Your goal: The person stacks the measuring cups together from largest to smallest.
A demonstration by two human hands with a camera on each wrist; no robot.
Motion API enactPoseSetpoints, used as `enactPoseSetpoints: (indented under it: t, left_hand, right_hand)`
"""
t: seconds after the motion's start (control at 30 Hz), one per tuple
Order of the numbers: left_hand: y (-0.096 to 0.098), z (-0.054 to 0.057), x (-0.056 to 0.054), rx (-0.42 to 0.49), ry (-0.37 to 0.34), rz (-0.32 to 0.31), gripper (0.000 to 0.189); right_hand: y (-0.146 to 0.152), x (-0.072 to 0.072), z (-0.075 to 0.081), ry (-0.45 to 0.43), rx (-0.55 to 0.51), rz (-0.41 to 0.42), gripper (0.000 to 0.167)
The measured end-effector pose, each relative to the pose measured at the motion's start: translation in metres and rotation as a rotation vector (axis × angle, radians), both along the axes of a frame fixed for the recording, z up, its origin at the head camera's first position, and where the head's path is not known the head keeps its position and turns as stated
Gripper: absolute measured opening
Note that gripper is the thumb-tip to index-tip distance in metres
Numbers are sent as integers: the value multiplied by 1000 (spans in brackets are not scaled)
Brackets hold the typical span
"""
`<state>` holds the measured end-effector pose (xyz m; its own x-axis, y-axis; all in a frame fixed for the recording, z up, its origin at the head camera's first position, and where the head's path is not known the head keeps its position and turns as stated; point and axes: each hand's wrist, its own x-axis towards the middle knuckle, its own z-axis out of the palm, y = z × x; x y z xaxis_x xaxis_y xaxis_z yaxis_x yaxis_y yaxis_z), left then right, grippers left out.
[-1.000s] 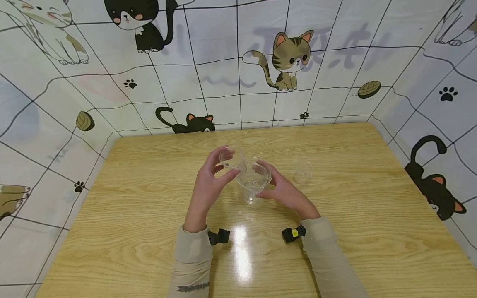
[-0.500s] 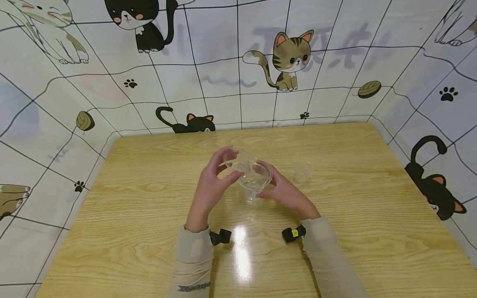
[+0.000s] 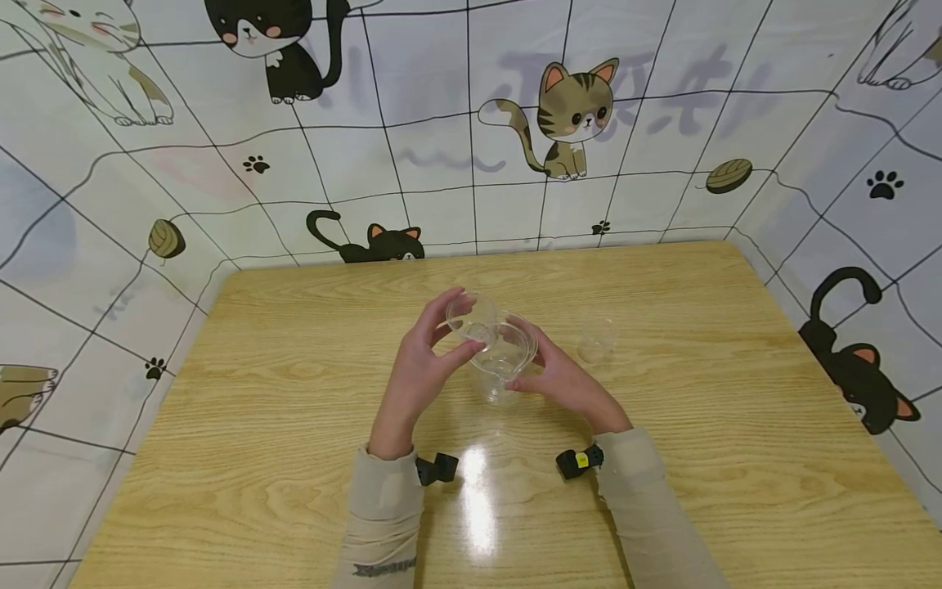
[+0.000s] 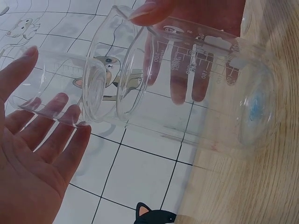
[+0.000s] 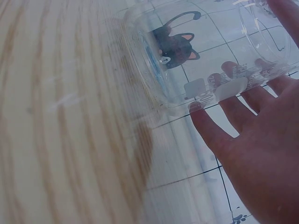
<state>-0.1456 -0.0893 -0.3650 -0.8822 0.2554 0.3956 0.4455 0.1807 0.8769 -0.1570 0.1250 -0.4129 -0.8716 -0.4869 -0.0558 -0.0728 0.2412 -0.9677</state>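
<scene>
The broad pale-yellow wood-grain desk reaches away from a white backdrop printed with black grid lines and cartoon cats. Towards the left, a beige sleeve with a dark printed strip runs up over the desk, a small black wrist device beside its cuff. Ahead of it the left hand grips a small, clear, round-mouthed beaker between thumb and fingers, tilted and raised above the desk.

The small beaker's lower end overlaps the mouth of a larger clear cylindrical beaker with white printed graduations; whether the two touch cannot be told. This larger beaker is upright, about midway between the desk's left and right edges and closer to the far edge than the near one.

The right hand holds it from the right, thumb on the near side and fingers spread along the far wall. Behind that hand come a second black wrist device, bearing a yellow label, and a plain beige sleeve.

Farther right, apart from both hands, a small clear colourless vessel sits towards the far right corner, its outline faint against the wood.
</scene>
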Motion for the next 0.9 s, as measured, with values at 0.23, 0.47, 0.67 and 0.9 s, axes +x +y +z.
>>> enactPoseSetpoints:
  t: [0.23, 0.47, 0.67, 0.9]
  left_hand:
    - [3, 5, 2, -10, 6, -11, 61]
    - [5, 12, 8, -31, -20, -13, 59]
    - [6, 13, 8, -76, -65, 6, 59]
    - [6, 7, 5, -82, -107, 7, 60]
  right_hand:
    - [0, -1, 0, 6, 0, 3, 85]
    - [0, -1, -1, 6, 10, -4, 85]
    - [-1, -2, -1, -1, -6, -2, 85]
    - [-1, -1, -2, -3, -7, -6, 85]
